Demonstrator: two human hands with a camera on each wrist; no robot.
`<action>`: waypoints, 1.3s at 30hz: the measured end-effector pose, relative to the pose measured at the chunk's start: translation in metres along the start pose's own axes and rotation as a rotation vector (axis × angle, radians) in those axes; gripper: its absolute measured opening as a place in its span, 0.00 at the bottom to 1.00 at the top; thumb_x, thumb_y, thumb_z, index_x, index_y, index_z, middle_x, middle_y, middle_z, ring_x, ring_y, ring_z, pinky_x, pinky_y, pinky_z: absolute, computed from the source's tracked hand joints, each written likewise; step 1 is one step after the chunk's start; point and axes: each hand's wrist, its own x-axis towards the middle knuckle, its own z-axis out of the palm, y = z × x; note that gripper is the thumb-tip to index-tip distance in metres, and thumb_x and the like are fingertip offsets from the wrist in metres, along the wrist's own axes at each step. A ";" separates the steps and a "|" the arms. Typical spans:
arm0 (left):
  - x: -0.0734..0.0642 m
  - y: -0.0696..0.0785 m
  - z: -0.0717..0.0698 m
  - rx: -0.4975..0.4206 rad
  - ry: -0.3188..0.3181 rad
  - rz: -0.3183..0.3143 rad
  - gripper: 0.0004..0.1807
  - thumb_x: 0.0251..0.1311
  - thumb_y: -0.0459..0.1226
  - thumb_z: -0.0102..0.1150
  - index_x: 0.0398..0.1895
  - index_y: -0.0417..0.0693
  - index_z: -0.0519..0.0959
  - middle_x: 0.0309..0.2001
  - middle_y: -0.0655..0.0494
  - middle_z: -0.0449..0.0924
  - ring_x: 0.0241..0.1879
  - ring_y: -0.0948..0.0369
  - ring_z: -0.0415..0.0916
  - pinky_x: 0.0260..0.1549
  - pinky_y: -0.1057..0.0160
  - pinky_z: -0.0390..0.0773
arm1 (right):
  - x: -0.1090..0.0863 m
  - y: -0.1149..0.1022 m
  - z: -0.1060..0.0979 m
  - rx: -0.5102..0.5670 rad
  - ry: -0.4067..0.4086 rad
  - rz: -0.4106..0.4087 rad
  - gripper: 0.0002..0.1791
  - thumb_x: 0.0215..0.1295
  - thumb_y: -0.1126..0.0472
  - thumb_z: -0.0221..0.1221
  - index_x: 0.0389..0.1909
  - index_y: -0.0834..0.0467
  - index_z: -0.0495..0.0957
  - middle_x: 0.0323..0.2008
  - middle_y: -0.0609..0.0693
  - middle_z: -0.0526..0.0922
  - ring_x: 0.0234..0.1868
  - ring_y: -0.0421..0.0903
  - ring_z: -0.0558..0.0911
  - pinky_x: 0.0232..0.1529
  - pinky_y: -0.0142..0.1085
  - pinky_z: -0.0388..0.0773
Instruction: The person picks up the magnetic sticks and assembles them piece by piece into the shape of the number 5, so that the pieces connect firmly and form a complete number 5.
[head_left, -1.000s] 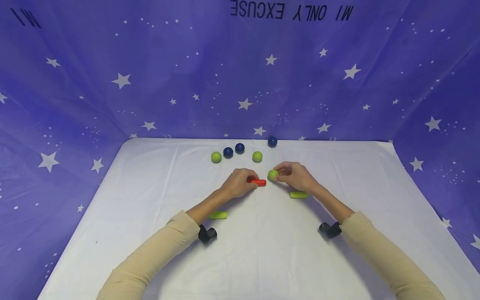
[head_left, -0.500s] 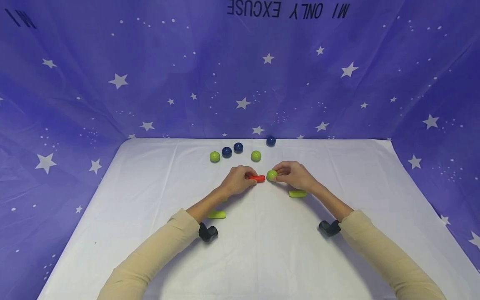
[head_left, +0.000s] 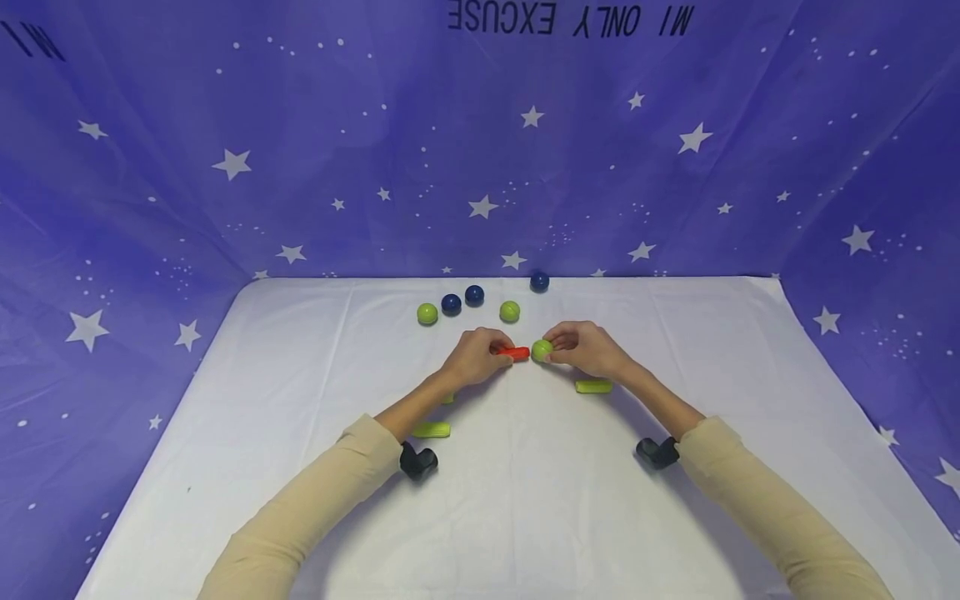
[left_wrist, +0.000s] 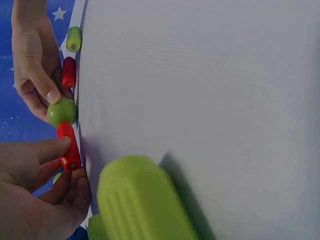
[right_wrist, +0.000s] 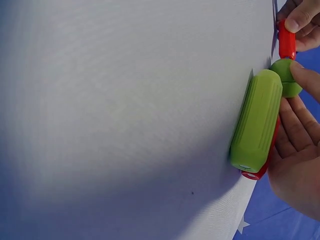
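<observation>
With thumb and fingers my left hand (head_left: pixel 477 358) pinches a short red rod (head_left: pixel 516 353), whose ends have small holes in the left wrist view. A green ball (head_left: pixel 542 350) is held between the thumb and fingers of my right hand (head_left: pixel 591 348). The rod's far end (left_wrist: pixel 63 128) meets the ball (left_wrist: pixel 62 112) in the left wrist view; whether they are joined I cannot tell. Beside my right wrist lies a light green ribbed rod (head_left: pixel 594 387). Another green rod (head_left: pixel 432 430) lies by my left forearm, which partly hides it.
Behind the hands sit two green balls (head_left: pixel 427 313) (head_left: pixel 510 311) and three dark blue balls (head_left: pixel 451 304) (head_left: pixel 474 295) (head_left: pixel 539 282). A second red rod (right_wrist: pixel 254 175) lies mostly behind the green one in the right wrist view. White cloth (head_left: pixel 517 500) covers the table; a starry purple curtain (head_left: pixel 420 150) surrounds it.
My left hand has shifted the red rod slightly away from me and toward the green ball, closing the gap. The right hand keeps its hold on the ball, nearly still.
</observation>
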 end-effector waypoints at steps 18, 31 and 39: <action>0.001 0.005 -0.001 0.017 -0.006 0.004 0.09 0.62 0.33 0.67 0.45 0.42 0.86 0.40 0.52 0.86 0.39 0.58 0.78 0.44 0.60 0.76 | 0.000 -0.008 -0.001 -0.004 -0.017 0.026 0.15 0.61 0.63 0.69 0.49 0.61 0.82 0.43 0.53 0.85 0.48 0.52 0.83 0.54 0.47 0.78; 0.003 0.005 0.001 0.016 0.008 0.018 0.09 0.61 0.32 0.67 0.44 0.42 0.86 0.39 0.52 0.86 0.38 0.58 0.78 0.45 0.59 0.75 | 0.001 -0.001 -0.004 -0.070 -0.037 -0.041 0.18 0.61 0.60 0.68 0.52 0.59 0.83 0.44 0.53 0.86 0.50 0.54 0.83 0.53 0.49 0.78; 0.006 0.007 0.004 0.007 0.014 0.020 0.10 0.62 0.32 0.67 0.45 0.41 0.86 0.40 0.51 0.86 0.40 0.57 0.78 0.47 0.59 0.76 | 0.001 0.003 -0.009 -0.030 -0.048 -0.023 0.18 0.63 0.58 0.68 0.53 0.58 0.83 0.49 0.56 0.85 0.53 0.55 0.82 0.45 0.43 0.82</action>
